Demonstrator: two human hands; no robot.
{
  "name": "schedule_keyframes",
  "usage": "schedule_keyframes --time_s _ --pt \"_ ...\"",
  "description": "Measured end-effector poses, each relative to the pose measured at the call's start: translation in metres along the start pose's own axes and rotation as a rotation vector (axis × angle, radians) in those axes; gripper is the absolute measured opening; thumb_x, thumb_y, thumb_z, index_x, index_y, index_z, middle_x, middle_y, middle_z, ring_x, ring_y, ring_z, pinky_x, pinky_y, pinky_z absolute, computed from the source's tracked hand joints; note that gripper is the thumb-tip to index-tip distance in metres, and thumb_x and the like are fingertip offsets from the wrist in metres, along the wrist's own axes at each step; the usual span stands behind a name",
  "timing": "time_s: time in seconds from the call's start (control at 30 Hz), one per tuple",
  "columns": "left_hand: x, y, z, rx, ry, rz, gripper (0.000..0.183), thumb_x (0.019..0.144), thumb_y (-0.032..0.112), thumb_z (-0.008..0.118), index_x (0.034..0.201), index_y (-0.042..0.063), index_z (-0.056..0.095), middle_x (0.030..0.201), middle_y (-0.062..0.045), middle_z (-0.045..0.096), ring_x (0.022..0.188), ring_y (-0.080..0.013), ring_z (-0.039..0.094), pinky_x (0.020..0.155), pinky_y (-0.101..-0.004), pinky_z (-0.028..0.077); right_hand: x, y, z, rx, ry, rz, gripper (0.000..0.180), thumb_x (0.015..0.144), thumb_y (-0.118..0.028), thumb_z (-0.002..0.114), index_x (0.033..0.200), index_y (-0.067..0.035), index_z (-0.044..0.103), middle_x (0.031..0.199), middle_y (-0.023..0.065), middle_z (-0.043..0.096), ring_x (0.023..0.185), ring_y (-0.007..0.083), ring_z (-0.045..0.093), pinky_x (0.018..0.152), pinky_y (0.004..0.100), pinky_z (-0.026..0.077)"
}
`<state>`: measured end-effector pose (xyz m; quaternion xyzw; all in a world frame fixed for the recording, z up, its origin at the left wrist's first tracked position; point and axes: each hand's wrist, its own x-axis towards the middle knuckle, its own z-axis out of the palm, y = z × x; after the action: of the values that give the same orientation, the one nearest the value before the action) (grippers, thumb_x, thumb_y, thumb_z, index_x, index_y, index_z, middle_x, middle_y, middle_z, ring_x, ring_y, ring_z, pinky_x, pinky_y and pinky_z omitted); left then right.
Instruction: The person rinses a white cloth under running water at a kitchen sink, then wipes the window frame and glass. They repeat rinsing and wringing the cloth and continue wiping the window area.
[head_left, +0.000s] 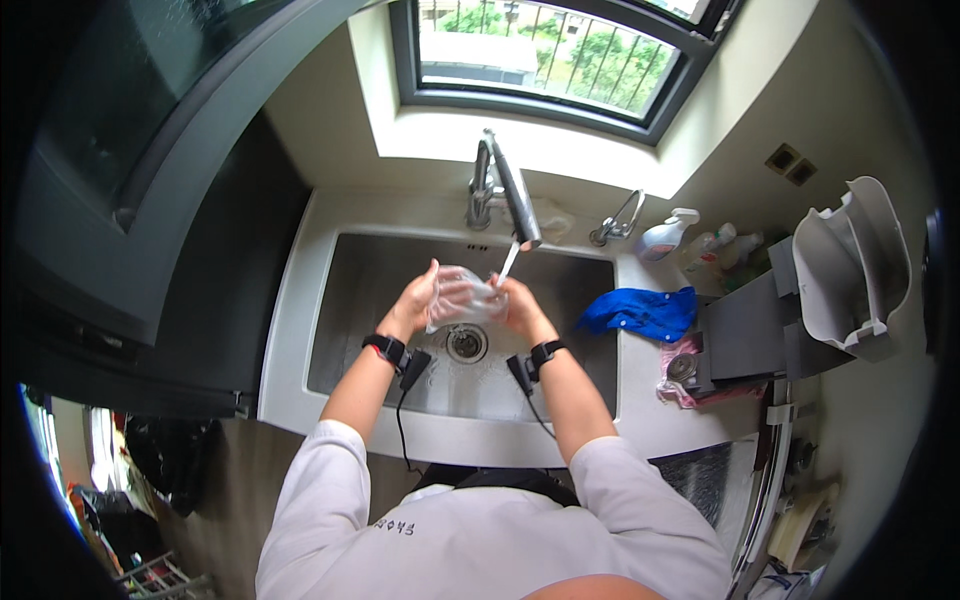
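Over the stainless steel sink (352, 300), my two hands hold a thin, clear plastic item (469, 296), either a bag or a soft container. My left hand (414, 304) grips its left side with the thumb up, and fingers show through the plastic. At the opposite side, my right hand (519, 301) has hold of the edge near the stream of water (509, 264). That stream runs from the chrome faucet (517, 199) down to my right fingers. Below the plastic, the round drain (466, 343) lies in a wet sink floor.
A blue cloth (645, 311) drapes over the sink's right rim. Behind it stand a small chrome tap (616, 225), a spray bottle (666, 236) and other bottles (709, 247). A grey rack (746, 326) and a light grey plastic bin (851, 270) stand at the right. Cables hang from both wrist straps.
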<state>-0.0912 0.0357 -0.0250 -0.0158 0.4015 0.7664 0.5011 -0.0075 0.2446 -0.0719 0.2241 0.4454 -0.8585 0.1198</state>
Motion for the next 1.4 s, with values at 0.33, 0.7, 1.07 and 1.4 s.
schedule_keyframes --time_s 0.33,0.7,1.07,1.4 --pt "0.035 -0.026 -0.005 0.263 0.084 0.134 0.028 0.098 0.024 0.045 0.116 0.006 0.053 0.107 -0.009 0.062 0.093 -0.0216 0.063 0.077 -0.0404 0.055 -0.024 -0.048 -0.026 -0.407 0.197 -0.369 0.014 0.088 -0.016 0.058 0.091 -0.004 0.064 0.079 0.0048 0.065 0.068 0.0144 0.063 0.054 0.0283 0.051" --pt "0.027 -0.034 0.029 0.199 0.129 0.028 0.029 0.099 0.022 0.037 0.124 0.011 0.049 0.115 -0.013 0.059 0.098 -0.0278 0.062 0.083 -0.0448 0.051 -0.057 -0.065 -0.056 -0.421 0.386 -0.195 0.022 0.091 -0.029 0.058 0.097 -0.008 0.060 0.084 0.0039 0.066 0.068 0.0155 0.065 0.051 0.0310 0.052" --pt "-0.029 -0.010 -0.036 0.157 0.301 -0.006 0.044 0.091 0.041 0.037 0.116 0.008 0.052 0.114 -0.015 0.057 0.101 -0.0292 0.059 0.085 -0.0454 0.049 -0.018 -0.034 0.008 -0.150 0.092 -0.096 0.022 0.091 -0.020 0.054 0.104 -0.004 0.059 0.091 0.0071 0.066 0.080 0.0187 0.066 0.066 0.0339 0.053" --pt "0.060 -0.064 0.036 -0.179 0.016 -0.202 0.069 0.089 0.066 0.024 0.130 0.015 0.045 0.125 -0.016 0.049 0.112 -0.0369 0.048 0.096 -0.0555 0.037 -0.042 -0.056 0.005 -0.138 -0.019 -0.155 0.023 0.090 -0.021 0.056 0.104 -0.003 0.061 0.095 0.0088 0.065 0.083 0.0214 0.065 0.073 0.0341 0.052"
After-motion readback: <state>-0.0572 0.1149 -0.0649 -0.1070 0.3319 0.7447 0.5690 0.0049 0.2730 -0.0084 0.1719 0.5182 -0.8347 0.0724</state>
